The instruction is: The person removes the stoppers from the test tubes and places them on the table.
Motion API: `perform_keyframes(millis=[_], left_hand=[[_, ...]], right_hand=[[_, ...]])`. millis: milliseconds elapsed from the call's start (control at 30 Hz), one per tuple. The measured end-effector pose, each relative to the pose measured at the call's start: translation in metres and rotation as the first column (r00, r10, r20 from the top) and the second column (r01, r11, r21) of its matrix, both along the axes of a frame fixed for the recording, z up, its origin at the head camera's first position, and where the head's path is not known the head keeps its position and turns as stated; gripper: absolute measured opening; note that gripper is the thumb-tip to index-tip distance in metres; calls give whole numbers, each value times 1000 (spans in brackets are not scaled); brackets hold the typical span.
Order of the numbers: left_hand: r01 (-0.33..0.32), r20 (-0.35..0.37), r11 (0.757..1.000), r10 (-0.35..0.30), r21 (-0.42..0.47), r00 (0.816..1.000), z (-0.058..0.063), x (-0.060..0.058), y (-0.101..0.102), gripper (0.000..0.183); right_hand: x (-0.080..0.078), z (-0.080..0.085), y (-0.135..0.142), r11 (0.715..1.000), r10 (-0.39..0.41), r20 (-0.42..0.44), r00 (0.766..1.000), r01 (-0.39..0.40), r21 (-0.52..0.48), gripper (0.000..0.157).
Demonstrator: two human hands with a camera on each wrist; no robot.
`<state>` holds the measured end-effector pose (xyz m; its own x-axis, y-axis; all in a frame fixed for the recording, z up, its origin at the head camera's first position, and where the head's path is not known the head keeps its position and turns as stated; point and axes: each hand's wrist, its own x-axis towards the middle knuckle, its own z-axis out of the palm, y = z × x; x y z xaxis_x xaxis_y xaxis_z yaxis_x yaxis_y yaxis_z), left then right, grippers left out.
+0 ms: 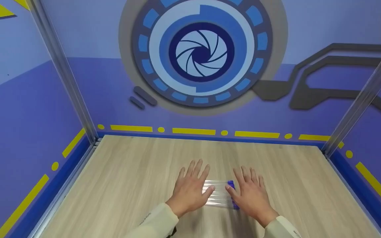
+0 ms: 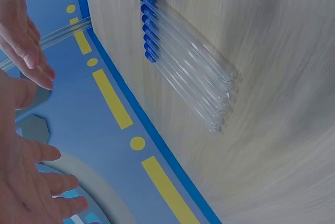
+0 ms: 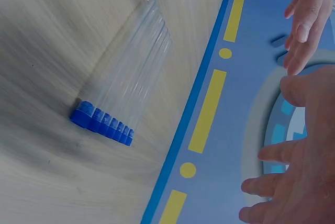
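Note:
Several clear test tubes (image 1: 219, 194) with blue caps lie side by side in a row on the wooden table, caps toward the right in the head view. The left wrist view shows the whole row of test tubes (image 2: 188, 62), and so does the right wrist view, with the tubes' caps (image 3: 104, 123) nearest. My left hand (image 1: 190, 191) is held over the rounded ends, fingers spread and straight. Above the capped ends is my right hand (image 1: 251, 195), its fingers also straight and apart. Both hands hold nothing and appear raised off the tubes.
The pale wooden table (image 1: 127, 185) runs back to a blue printed wall (image 1: 104, 89) with yellow dashes along its base. Metal posts stand at the back left (image 1: 61, 62) and back right (image 1: 365, 89) corners. Side walls border the table.

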<state>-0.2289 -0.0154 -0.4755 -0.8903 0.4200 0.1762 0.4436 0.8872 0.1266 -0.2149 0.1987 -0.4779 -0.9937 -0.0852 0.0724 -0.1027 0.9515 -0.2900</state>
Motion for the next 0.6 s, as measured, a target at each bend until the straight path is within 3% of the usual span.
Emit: perform_keyframes(millis=[600], left_hand=[[-14,44,1000,13,11,999,-8,-1,1,69]], right_hand=[[1,-14,5,1000,-2,-7,1000,2,-7,71]])
